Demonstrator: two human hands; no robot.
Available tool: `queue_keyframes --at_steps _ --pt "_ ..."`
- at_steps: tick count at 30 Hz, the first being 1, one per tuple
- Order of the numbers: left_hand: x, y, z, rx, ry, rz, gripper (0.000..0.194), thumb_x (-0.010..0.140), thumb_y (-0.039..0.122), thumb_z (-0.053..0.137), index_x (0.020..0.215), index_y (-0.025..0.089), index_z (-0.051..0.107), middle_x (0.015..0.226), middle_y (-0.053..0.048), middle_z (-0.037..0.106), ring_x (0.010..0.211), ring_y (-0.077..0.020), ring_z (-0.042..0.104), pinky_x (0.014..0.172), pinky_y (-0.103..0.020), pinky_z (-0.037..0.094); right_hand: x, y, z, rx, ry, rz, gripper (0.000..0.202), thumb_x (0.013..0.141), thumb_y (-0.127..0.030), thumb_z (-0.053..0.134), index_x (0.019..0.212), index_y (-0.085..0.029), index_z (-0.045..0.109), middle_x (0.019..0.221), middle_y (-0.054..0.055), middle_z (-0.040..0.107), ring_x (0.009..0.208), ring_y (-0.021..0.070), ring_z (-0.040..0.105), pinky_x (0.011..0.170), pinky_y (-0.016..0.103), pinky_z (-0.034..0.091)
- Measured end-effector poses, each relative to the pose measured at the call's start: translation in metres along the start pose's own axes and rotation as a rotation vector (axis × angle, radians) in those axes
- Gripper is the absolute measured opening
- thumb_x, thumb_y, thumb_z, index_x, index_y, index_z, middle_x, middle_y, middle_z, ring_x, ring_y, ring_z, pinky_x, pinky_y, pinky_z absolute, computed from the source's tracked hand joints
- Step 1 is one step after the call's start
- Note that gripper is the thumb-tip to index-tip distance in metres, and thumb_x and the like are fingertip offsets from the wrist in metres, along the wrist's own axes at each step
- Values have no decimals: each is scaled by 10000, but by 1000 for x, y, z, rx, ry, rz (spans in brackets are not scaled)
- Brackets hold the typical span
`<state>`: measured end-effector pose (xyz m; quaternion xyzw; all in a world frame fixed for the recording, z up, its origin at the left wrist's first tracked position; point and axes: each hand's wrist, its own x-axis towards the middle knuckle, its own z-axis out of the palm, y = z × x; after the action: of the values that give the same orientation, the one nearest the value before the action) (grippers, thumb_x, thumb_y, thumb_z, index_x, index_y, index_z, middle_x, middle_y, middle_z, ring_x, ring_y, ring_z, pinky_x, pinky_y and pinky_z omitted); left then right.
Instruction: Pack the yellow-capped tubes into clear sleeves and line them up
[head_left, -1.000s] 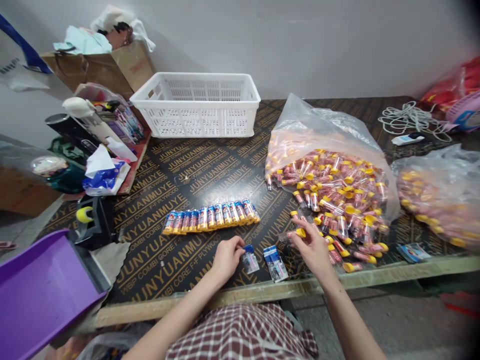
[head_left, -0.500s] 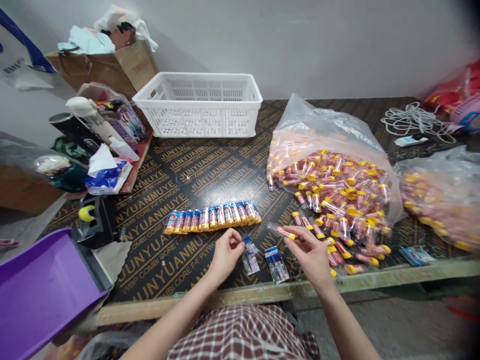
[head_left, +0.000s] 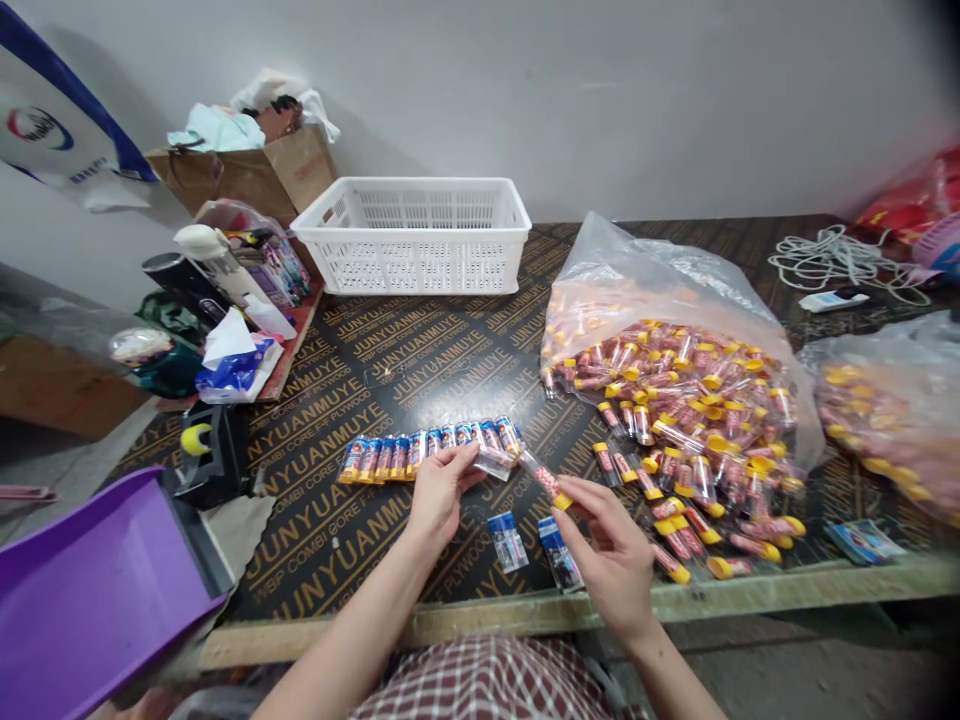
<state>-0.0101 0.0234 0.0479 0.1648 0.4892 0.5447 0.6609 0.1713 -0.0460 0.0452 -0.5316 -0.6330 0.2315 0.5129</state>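
Between the thumb and fingers of my right hand (head_left: 611, 550) is a clear tube with a yellow cap (head_left: 546, 482), pink-red bits inside. My left hand (head_left: 441, 492) pinches a small clear plastic sleeve (head_left: 495, 462), whose far end is close to the tube's clear end; whether they touch I cannot tell. Behind the left hand lies a row of tubes in blue-printed sleeves (head_left: 412, 452), yellow caps toward me. On the table below the hands are a flat blue-and-clear sleeve (head_left: 508, 542) and a stack of such sleeves (head_left: 556, 552), partly behind my right hand.
Loose yellow-capped tubes (head_left: 697, 440) spill from a large plastic bag (head_left: 600, 265) at right, beside a second filled bag (head_left: 892, 400). A white basket (head_left: 412, 262) stands at the back. Left are a tape dispenser (head_left: 214, 455) and a purple dustpan (head_left: 97, 580).
My left hand has lifted a sleeve off the table and moved up beside the tube row. My right hand has brought its tube leftward, toward the sleeve. The camera view has shifted slightly.
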Motion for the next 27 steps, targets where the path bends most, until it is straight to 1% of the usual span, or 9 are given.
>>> queue_keyframes --at_steps 6,11,14,17,20,22,24,26,27 --pt "-2 2 0 -5 51 29 332 461 349 845 616 112 670 603 -9 657 550 -95 584 578 -233 501 -1 -2 5 -49 1 -96 328 816 -122 579 1103 -274 625 1079 69 635 1010 218 604 881 408 506" --pt "-4 -3 1 6 48 58 339 510 372 822 658 111 662 627 -7 657 572 -95 589 591 -225 498 0 -7 7 -59 -82 -155 359 806 -102 577 1115 -275 632 1059 64 642 975 202 621 866 369 521" --pt "-9 -5 5 21 -19 51 327 559 364 801 693 121 629 647 4 651 587 -99 597 604 -231 501 1 -7 8 -23 -163 -136 354 837 -112 526 1137 -272 626 1094 69 630 1001 199 614 876 362 521" --pt "-15 -4 8 22 -91 3 384 533 309 826 797 150 597 669 17 656 601 -111 616 606 -236 500 1 -3 10 -4 -202 -122 370 857 -99 467 1137 -286 622 1049 62 621 969 182 616 848 341 532" --pt "-20 -4 8 57 -187 -67 421 526 290 836 853 142 617 695 -5 673 604 -110 619 616 -231 495 2 3 11 -55 -192 -133 471 799 -94 520 1221 -300 556 1037 60 573 949 188 605 844 351 533" --pt "-23 -5 7 97 -280 -119 368 546 295 828 816 115 655 704 -28 677 602 -103 612 620 -221 488 4 5 12 -73 -199 -139 619 734 -89 557 1307 -302 462 1152 77 516 1042 222 567 893 393 514" --pt "-26 -9 6 129 -354 -162 324 567 303 818 781 100 683 697 -36 672 592 -94 600 610 -211 479 6 5 12 -37 -240 -142 738 688 -83 557 1366 -300 365 1316 92 417 1173 259 491 936 426 490" --pt "-29 -12 6 147 -379 -189 309 568 305 817 760 96 694 675 -31 660 575 -86 584 595 -206 471 7 5 11 23 -298 -146 787 665 -80 538 1389 -288 309 1425 89 319 1273 282 400 965 441 470" --pt "-30 -14 7 152 -377 -202 311 558 303 823 749 95 694 663 -26 653 566 -82 576 585 -204 466 7 5 11 49 -324 -148 798 655 -79 528 1393 -278 297 1448 86 299 1303 288 365 985 450 454"
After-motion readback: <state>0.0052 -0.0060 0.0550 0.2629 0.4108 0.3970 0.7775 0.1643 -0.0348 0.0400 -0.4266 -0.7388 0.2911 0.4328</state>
